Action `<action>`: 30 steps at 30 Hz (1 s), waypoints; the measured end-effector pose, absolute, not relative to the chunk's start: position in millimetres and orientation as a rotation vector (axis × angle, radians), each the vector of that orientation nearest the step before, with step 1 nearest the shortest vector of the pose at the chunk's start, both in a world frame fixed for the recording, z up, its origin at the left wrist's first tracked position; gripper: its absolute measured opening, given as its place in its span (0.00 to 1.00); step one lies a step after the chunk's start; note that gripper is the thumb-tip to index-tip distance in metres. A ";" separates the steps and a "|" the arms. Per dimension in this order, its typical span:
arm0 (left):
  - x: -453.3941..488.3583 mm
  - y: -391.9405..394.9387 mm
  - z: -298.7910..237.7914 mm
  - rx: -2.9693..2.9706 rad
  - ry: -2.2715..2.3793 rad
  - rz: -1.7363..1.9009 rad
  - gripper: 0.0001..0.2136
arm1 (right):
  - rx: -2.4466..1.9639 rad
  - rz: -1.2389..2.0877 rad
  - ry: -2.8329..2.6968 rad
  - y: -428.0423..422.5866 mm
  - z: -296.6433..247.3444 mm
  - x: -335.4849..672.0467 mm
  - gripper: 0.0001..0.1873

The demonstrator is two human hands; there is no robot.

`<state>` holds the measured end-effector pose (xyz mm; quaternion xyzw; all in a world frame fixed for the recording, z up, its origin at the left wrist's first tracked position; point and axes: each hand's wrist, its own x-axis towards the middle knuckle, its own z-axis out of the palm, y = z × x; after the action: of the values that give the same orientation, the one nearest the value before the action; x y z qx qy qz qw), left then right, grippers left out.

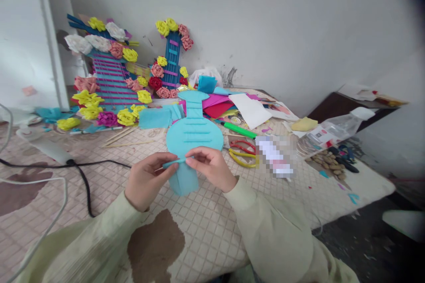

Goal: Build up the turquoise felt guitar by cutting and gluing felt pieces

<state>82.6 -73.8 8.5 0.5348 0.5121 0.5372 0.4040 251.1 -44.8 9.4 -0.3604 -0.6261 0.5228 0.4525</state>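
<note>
At upper left, a blue panel striped in magenta and edged with crinkled paper flowers (114,82) looked finished. At lower centre, the left hand (146,179) pinched one end of a narrow roll along the top of a light-blue crepe-paper sheet (184,181); the sheet's lower part hung loose, so the rolling seemed only partly done. Just above, a light-blue guitar-shaped cutout (195,147) already bore several raised crosswise ridges, its lower round part plain where visible. The right hand (210,166) pinched the roll's other end. At right, a clear plastic bottle (335,128) carried a white label, its print illegible.
</note>
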 end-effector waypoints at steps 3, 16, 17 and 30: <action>84.1 -75.4 8.8 1.408 1.293 1.397 0.08 | -0.901 1.267 -1.556 -43.7 8.3 251.1 0.07; 83.4 -75.8 12.2 1.278 1.211 1.411 0.09 | -0.912 1.266 -1.490 -42.1 9.4 251.9 0.07; 83.4 -75.5 12.3 1.278 1.217 1.411 0.09 | -0.906 1.268 -1.496 -42.3 9.3 252.0 0.08; 84.4 -71.8 9.0 1.394 1.340 1.220 0.16 | -0.965 1.317 -1.597 -41.4 9.5 253.4 0.10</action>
<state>84.4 -71.8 9.0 0.5546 0.5334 0.4857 0.4146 253.4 -41.4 9.5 -0.3843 -0.6360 0.5243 0.4159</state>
